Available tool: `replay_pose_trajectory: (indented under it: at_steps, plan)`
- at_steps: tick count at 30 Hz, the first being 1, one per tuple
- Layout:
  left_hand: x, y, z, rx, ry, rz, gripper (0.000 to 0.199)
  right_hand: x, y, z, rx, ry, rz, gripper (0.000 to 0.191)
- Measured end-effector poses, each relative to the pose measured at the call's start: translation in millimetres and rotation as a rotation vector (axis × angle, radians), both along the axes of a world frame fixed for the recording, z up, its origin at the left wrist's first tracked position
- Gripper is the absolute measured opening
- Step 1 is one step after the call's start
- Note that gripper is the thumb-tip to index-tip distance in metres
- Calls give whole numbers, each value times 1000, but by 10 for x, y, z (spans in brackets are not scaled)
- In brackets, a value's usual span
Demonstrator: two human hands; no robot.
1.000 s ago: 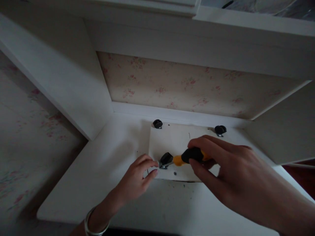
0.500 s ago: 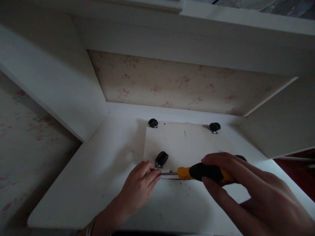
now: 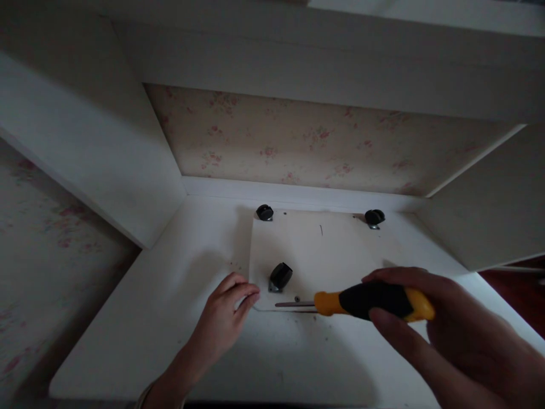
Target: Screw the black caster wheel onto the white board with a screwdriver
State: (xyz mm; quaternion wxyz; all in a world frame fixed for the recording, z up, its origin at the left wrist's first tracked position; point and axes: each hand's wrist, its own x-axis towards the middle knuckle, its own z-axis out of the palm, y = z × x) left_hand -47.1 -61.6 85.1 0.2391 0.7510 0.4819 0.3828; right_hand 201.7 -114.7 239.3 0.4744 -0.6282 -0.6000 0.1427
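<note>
Right grip (image 3: 460, 341) was clamped round the screwdriver (image 3: 361, 298), its long axis straight across the view, tip pointing left over the white board (image 3: 315, 255)'s near edge! By the board's near-left corner, the left grip (image 3: 227, 307) had fingertips together.

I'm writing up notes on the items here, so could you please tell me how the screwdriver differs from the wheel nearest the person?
The screwdriver has a yellow and black handle, while the wheel is black. The screwdriver is long and slim; the wheel is short and stubby. The screwdriver is gripped in the right hand, whereas the wheel stands on the white board. Both have black parts and grey metal.
</note>
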Motion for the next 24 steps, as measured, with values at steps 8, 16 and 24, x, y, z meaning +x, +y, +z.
replay_pose_trajectory:
  at_steps: [8,16,24]
  plan:
    - [-572,347,-258,-192,17,58,15,7,318,-345,143,778,160,34]
    - [-886,674,-810,-56,160,119,20,-262,480,-463,263,954,254,41]
    - [-1072,907,-1017,13,259,111,24,-459,589,-596,283,975,377,35]
